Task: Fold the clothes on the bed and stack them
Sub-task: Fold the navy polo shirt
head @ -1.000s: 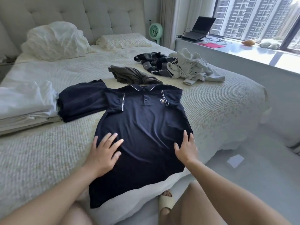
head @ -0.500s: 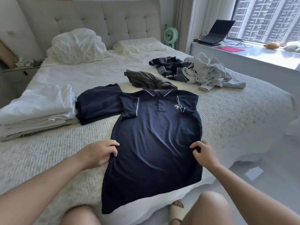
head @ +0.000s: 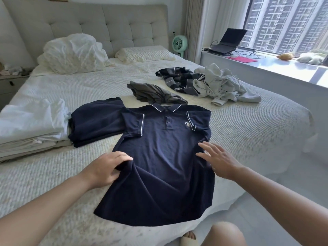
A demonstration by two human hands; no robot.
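A navy polo shirt (head: 159,157) with white-piped collar lies face up on the bed (head: 257,132), its hem hanging over the near edge. My left hand (head: 106,167) pinches the shirt's left side and lifts a fold of cloth. My right hand (head: 218,158) hovers with spread fingers over the shirt's right side. A folded navy garment (head: 95,123) lies left of the polo. Further back lie a crumpled grey garment (head: 152,93), a dark striped garment (head: 179,80) and a pale grey sweatshirt (head: 223,84).
Folded white linen (head: 30,125) is stacked at the bed's left edge. Pillows (head: 74,52) lean on the headboard. A green fan (head: 179,43) stands behind the bed. A laptop (head: 227,41) sits on the window ledge at right. My sandalled foot (head: 189,238) stands on the floor.
My right hand has let go of the shirt's right edge and spread its fingers. My left hand keeps its pinch and has pulled the left side inward and up.
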